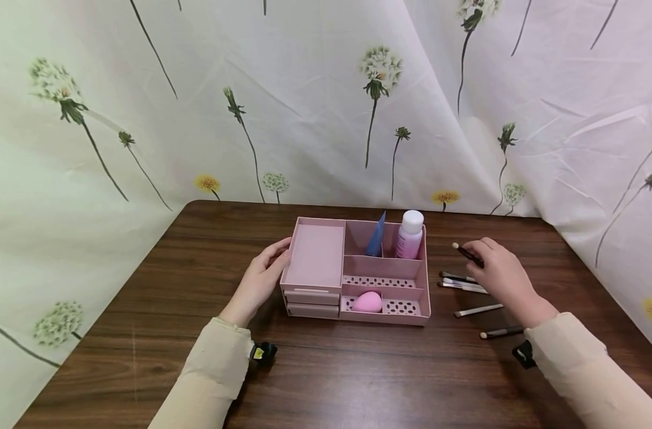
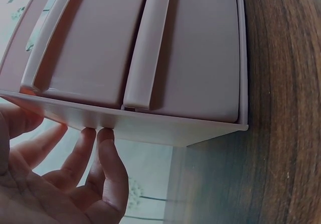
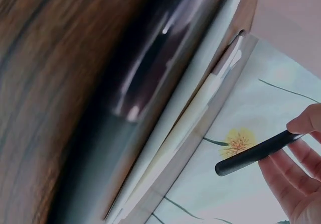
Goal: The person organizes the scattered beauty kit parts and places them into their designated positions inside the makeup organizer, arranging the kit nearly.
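My right hand (image 1: 500, 274) pinches a makeup brush (image 1: 469, 256) with a black handle and a pale tip, held above the table to the right of a pink desktop organizer (image 1: 319, 250). In the right wrist view the handle (image 3: 256, 153) sticks out from between the thumb and fingers. The fingertips of my left hand (image 1: 261, 277) rest against the organizer's left side, seen close in the left wrist view beside its two drawers (image 2: 200, 58). Several more makeup brushes (image 1: 465, 286) lie on the table near and below my right hand, partly covered by it.
In the organizer's back compartments stand a blue tube (image 1: 376, 238) and a pink bottle (image 1: 410, 238) with a white cap. A pink makeup sponge (image 1: 368, 302) lies in a front compartment. Behind the dark wooden table (image 1: 390, 375) hangs a flowered cloth (image 1: 315, 119).
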{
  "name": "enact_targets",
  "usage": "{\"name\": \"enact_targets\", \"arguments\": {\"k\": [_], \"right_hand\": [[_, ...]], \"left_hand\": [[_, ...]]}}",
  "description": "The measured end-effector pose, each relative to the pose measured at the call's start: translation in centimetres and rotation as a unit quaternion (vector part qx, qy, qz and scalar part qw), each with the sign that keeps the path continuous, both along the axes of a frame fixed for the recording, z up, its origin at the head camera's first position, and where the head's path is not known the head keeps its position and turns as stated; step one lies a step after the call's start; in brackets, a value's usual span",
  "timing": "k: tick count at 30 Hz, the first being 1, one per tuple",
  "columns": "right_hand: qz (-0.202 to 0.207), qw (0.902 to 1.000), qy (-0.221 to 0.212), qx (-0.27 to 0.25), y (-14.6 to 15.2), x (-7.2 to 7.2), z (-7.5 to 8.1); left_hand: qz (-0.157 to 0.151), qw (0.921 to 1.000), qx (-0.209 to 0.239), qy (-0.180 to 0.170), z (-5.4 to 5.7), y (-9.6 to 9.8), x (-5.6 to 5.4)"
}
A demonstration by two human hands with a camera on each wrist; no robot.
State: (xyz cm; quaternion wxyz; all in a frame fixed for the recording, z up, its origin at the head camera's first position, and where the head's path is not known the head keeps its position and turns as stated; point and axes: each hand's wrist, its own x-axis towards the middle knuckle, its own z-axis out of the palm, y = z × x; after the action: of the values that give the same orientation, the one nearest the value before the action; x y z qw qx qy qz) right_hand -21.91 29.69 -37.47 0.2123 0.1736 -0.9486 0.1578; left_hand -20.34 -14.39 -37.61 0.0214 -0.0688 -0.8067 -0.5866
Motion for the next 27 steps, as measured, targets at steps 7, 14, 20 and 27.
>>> {"name": "enact_targets", "arguments": {"k": [7, 14, 20, 27], "right_hand": [[-0.005, 0.9990, 0.007, -0.043, -1.1, 0.5, 0.6], [-0.025, 0.9957, -0.014, -0.088, -2.0, 0.5, 1.1], [-0.029, 0.9902, 0.021, -0.135, -3.0, 0.4, 1.6], [-0.029, 0.9834, 0.043, -0.174, -4.3, 0.3, 2.4]], "left_hand": [[0.000, 1.0000, 0.001, -0.006, -0.3, -0.2, -0.4], [-0.002, 1.0000, 0.001, -0.009, -0.4, -0.2, -0.6], [0.001, 1.0000, 0.001, -0.009, -0.3, -0.2, -0.5], [-0.002, 0.9999, 0.005, -0.010, -0.4, -0.1, -0.5]]}}
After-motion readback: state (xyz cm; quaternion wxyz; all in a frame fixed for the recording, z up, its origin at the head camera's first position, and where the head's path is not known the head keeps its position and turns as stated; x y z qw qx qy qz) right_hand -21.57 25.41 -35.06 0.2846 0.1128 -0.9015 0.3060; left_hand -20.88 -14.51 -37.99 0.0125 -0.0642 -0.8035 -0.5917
